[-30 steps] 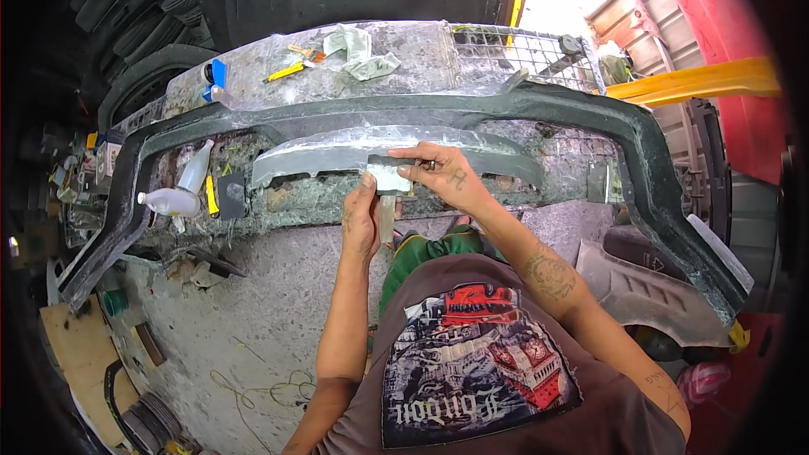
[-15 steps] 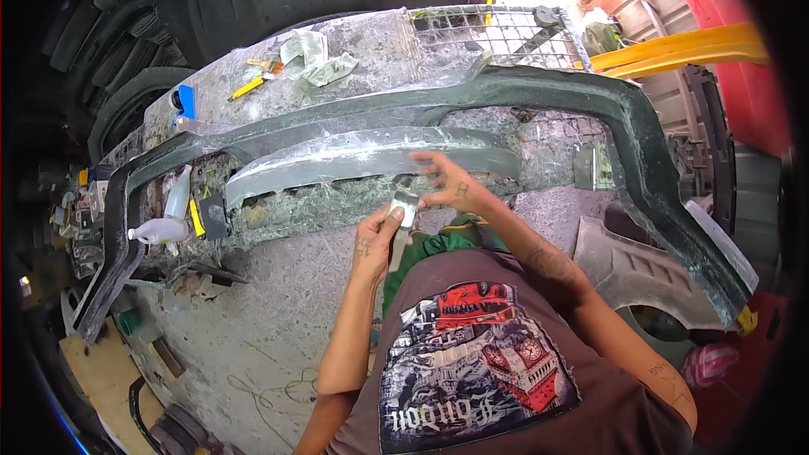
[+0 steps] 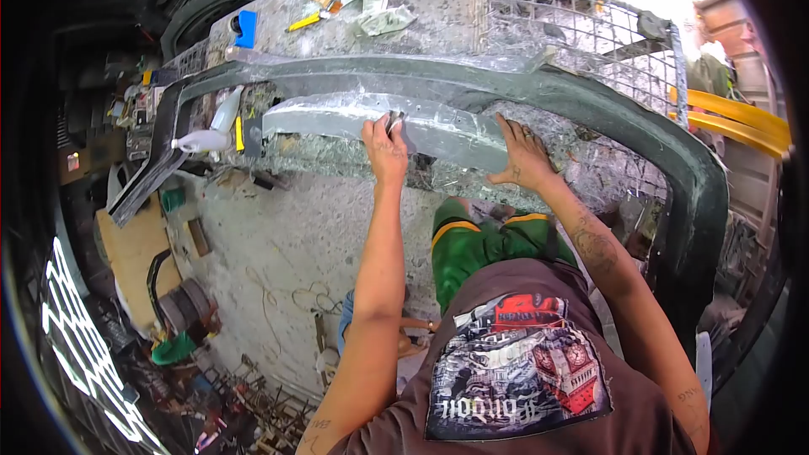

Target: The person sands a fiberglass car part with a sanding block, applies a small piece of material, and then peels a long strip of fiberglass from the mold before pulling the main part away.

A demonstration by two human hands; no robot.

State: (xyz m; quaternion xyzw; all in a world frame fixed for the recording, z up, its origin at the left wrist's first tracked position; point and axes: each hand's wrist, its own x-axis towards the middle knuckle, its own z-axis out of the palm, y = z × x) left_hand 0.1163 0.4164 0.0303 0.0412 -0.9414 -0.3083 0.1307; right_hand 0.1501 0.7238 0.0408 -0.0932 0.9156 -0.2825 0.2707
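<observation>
A long curved grey panel strip (image 3: 320, 118) with whitish sanded patches lies along the near side of the workbench. My left hand (image 3: 386, 147) is on its middle, fingers curled round a small folded dark-and-grey strip (image 3: 394, 121) that looks like sandpaper; most of it is hidden by the fingers. At the strip's right end rests my right hand (image 3: 524, 156), its fingers spread and the thumb apart, touching the panel's end. Around and behind the panel stretches a large dark grey car bumper (image 3: 404, 76).
On the dusty bench (image 3: 447, 0) lie a yellow cutter knife (image 3: 305, 23), a brush (image 3: 324, 2), crumpled paper (image 3: 386, 21) and a blue tool (image 3: 245, 29). White bottles (image 3: 202, 141) lie at left. Wire mesh (image 3: 590, 21) covers the back right. Another person's arm (image 3: 417, 323) shows below.
Both hands have moved from near my body onto the grey panel, the left carrying the folded strip. The right has come away from the strip and spread at the panel's end. The view has shifted.
</observation>
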